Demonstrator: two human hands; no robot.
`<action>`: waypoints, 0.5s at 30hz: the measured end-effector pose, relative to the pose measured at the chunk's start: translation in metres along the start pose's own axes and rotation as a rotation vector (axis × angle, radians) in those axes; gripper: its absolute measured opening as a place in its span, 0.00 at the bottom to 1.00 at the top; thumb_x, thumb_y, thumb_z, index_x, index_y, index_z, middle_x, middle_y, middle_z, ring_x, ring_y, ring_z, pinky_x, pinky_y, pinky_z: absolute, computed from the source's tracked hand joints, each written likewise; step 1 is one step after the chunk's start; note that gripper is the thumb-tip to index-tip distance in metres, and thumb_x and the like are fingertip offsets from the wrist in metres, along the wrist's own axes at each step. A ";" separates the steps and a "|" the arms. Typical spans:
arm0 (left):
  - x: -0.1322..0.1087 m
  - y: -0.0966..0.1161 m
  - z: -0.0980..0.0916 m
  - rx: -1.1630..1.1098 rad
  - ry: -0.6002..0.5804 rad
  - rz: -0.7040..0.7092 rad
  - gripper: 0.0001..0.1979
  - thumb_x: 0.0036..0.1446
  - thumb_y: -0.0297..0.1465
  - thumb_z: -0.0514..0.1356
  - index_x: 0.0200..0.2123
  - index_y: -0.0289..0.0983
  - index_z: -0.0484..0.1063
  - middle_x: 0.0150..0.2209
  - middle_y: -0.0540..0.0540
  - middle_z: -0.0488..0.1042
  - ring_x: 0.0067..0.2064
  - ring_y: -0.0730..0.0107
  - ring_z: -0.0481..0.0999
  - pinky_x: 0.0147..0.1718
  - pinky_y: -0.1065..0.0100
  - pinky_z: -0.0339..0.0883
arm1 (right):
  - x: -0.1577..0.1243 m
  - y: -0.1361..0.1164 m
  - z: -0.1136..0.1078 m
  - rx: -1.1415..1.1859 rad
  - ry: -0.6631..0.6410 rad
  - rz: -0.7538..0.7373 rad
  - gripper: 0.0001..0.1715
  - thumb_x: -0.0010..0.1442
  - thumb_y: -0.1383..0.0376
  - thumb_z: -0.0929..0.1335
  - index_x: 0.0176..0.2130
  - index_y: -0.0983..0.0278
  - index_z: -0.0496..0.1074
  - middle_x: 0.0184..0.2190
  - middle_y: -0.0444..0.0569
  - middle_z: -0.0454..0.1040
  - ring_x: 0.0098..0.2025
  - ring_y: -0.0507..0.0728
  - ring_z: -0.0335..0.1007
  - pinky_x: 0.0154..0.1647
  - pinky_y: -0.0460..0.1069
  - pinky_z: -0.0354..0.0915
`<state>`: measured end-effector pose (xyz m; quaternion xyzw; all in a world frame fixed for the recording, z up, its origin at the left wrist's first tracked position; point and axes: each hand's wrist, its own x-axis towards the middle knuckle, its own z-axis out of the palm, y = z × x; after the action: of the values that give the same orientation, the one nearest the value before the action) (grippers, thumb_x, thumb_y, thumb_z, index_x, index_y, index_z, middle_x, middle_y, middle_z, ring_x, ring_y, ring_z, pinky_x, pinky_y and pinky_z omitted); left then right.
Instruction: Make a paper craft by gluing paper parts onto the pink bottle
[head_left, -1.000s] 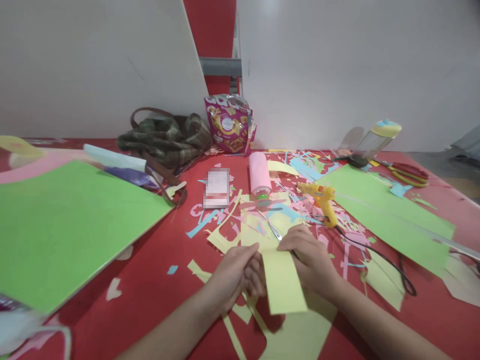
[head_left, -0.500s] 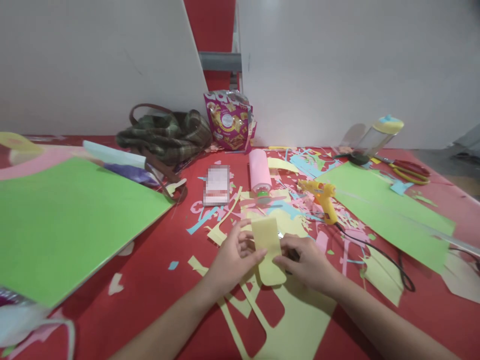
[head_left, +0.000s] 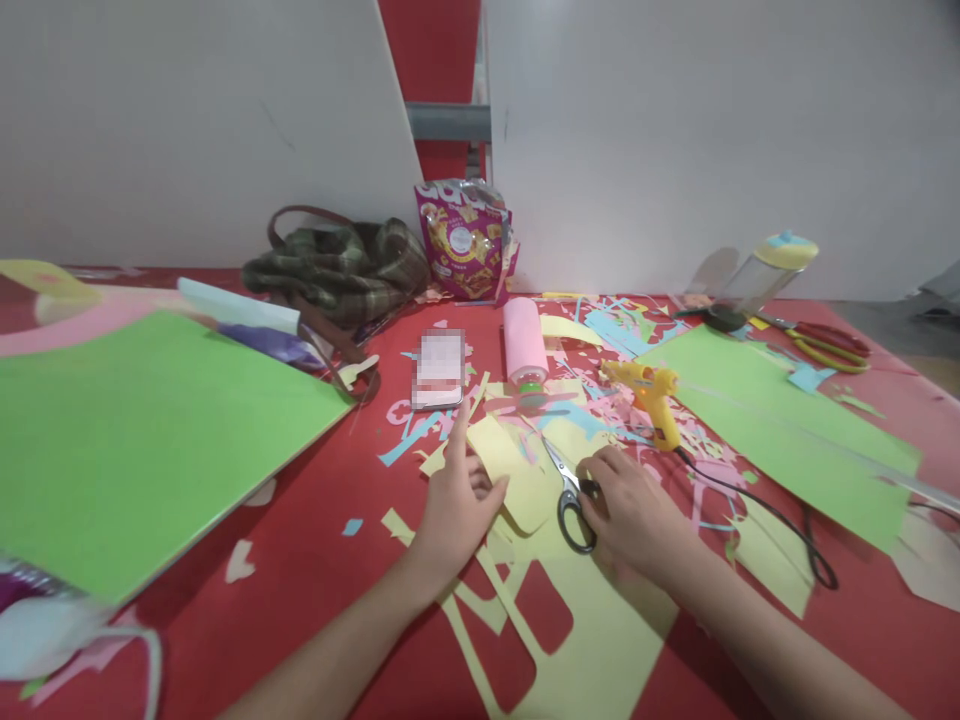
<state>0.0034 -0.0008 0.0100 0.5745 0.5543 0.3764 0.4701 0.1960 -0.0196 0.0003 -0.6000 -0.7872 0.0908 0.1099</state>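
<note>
My left hand [head_left: 459,505] has its index finger stretched out toward the lower edge of a phone [head_left: 439,372]. Its thumb is apart from that finger and overlaps the edge of a cut yellow paper piece [head_left: 517,465]; the other fingers curl in. The piece lies tilted over other yellow scraps, its rounded end toward me. In my right hand [head_left: 626,505] is a pair of scissors [head_left: 564,470], held by the black handles with the blades pointing away to the upper left. Below both hands lies a yellow paper sheet [head_left: 611,625] with cut-out holes.
Behind the hands are a pink-wrapped bottle [head_left: 523,340] and a yellow glue gun [head_left: 651,395] with a black cord. Green boards [head_left: 165,440] flank the work area. A snack bag [head_left: 463,240], a plaid bag [head_left: 345,265] and a clear bottle [head_left: 765,275] stand farther back among paper scraps.
The yellow piece, earlier upright between both hands, is now lower and tilted. My left index finger has stretched toward the phone. My right hand has moved right, bringing the scissors into plain view.
</note>
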 end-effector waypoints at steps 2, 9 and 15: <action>0.001 -0.002 -0.001 0.106 0.008 0.051 0.20 0.45 0.29 0.55 0.46 0.39 0.62 0.21 0.52 0.69 0.22 0.74 0.68 0.24 0.72 0.63 | -0.002 0.001 0.003 0.001 -0.032 0.017 0.06 0.51 0.70 0.60 0.32 0.65 0.64 0.28 0.51 0.64 0.31 0.57 0.61 0.29 0.50 0.58; 0.001 -0.010 0.001 0.377 0.004 0.220 0.08 0.46 0.27 0.54 0.31 0.37 0.70 0.27 0.48 0.68 0.22 0.74 0.67 0.26 0.71 0.63 | -0.006 0.008 0.005 0.026 0.006 0.068 0.05 0.53 0.67 0.59 0.28 0.65 0.61 0.27 0.51 0.63 0.29 0.55 0.61 0.27 0.49 0.58; -0.002 -0.011 0.006 0.446 -0.029 0.231 0.11 0.44 0.24 0.54 0.34 0.37 0.64 0.33 0.48 0.67 0.23 0.76 0.68 0.28 0.69 0.64 | -0.010 0.001 -0.002 -0.045 -0.027 0.143 0.11 0.46 0.59 0.63 0.26 0.64 0.60 0.26 0.49 0.64 0.29 0.57 0.62 0.27 0.49 0.57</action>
<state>0.0053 -0.0036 -0.0023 0.7290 0.5474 0.2879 0.2933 0.2001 -0.0291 0.0013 -0.6559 -0.7455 0.0887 0.0788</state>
